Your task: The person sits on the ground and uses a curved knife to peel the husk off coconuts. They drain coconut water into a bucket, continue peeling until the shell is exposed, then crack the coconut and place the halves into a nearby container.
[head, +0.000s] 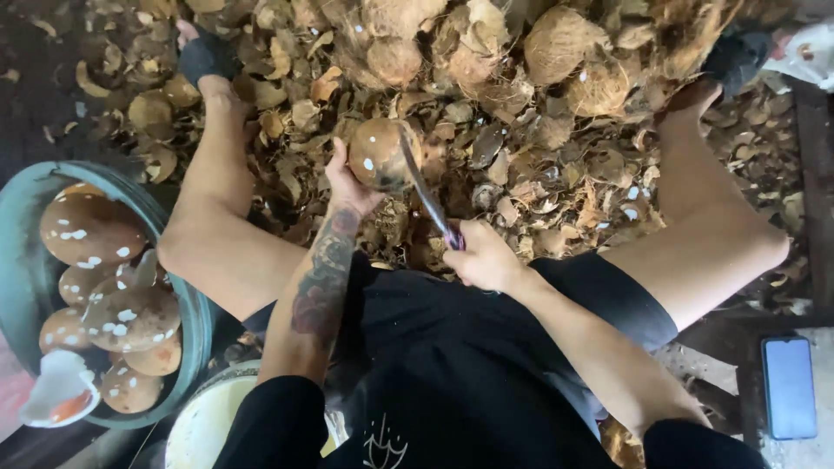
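Left hand (pixel 347 184): fingers wrapped around a brown coconut (pixel 380 154). Right hand (pixel 484 258): fingers closed on knife (pixel 427 195) handle; blade rests against the coconut, just right of the left fingers.

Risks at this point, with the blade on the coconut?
1. The left hand cups the coconut right where the knife blade meets it; a slip could likely cut the fingers.
2. The right hand works the blade between bare knees, so a glancing stroke might reach a leg.
3. Loose shell scraps cover the ground around the feet; footing may shift.
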